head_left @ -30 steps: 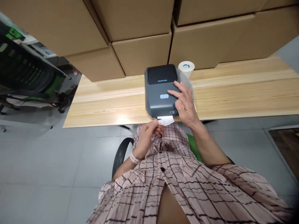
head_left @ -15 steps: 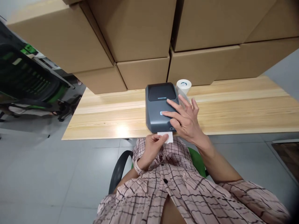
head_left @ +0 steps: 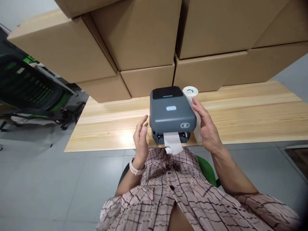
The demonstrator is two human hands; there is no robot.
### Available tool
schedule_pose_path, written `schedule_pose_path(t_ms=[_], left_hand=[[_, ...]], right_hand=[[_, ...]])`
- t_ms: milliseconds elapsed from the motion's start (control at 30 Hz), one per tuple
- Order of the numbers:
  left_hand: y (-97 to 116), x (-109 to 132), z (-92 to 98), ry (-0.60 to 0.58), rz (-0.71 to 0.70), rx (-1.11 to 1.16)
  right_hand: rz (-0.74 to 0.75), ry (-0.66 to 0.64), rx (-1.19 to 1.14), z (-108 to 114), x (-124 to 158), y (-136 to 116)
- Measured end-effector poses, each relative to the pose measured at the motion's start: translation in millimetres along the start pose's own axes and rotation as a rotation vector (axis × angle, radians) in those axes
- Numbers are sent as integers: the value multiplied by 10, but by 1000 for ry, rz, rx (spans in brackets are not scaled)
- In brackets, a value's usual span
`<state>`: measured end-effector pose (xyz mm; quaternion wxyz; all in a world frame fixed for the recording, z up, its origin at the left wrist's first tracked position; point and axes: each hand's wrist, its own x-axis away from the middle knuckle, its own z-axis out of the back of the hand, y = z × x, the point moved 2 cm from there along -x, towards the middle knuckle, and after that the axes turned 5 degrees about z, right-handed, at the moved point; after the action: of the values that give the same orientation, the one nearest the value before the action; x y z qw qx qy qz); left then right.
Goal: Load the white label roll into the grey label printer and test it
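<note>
A dark grey label printer (head_left: 168,114) sits at the table's front edge, its lid raised a little at the front. From the gap below the lid hangs a strip of white label paper (head_left: 173,142) with a torn, curled end. To the left of the printer, my left hand (head_left: 141,138) is held with its fingers extended and nothing in it. On the other side, my right hand (head_left: 209,130) is also open, fingers pointing forward beside the casing. A white label roll (head_left: 190,92) stands behind the right hand, with a pale band of paper trailing along the printer's right side.
Cardboard boxes (head_left: 146,80) are stacked along the back of the wooden table (head_left: 103,128). A green and black chair (head_left: 207,168) is under me. Another black chair (head_left: 31,83) stands at the left, beyond the table.
The printer's lid has come up at the front, and more of the paper strip shows. My left hand has let go of the paper and moved left; my right hand has left the printer's top.
</note>
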<state>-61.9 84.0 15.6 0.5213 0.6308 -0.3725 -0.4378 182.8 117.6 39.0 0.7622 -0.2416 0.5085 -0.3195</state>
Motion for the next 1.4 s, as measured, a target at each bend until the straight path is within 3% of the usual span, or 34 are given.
schedule_pose_path(t_ms=[100, 200, 267, 400, 500, 700, 800, 933, 1000, 1067, 1133, 1400], left_hand=[[8, -223, -85, 9, -6, -12], [-91, -443, -164, 20, 46, -53], [-182, -543, -203, -24, 92, -73], [-303, -595, -232, -159, 170, -66], [-315, -590, -227, -184, 215, -84], [-275, -648, -242, -192, 120, -147], [-302, -659, -241, -199, 131, -132], [-329, -658, -242, -181, 151, -131], [-323, -660, -249, -178, 151, -139], [-313, -666, -256, -178, 151, -154], [-309, -673, -258, -178, 149, -165], [-358, -688, -235, -214, 134, -169]], right_hand=[[83, -49, 24, 45, -226, -25], [260, -44, 110, 52, -629, -8], [291, -12, 185, 54, -930, 10], [109, 62, 278, 76, -1454, -6], [54, 125, 260, 86, -1781, 0], [-132, 131, 303, 76, -2369, 364], [-112, 101, 298, 102, -2353, 381], [126, 221, 409, 104, -1829, 124], [162, 26, 384, -4, -1512, 85], [106, -345, 348, -169, -1250, 158], [60, -624, 368, -306, -1079, 276], [181, -990, 366, -456, -1085, 419]])
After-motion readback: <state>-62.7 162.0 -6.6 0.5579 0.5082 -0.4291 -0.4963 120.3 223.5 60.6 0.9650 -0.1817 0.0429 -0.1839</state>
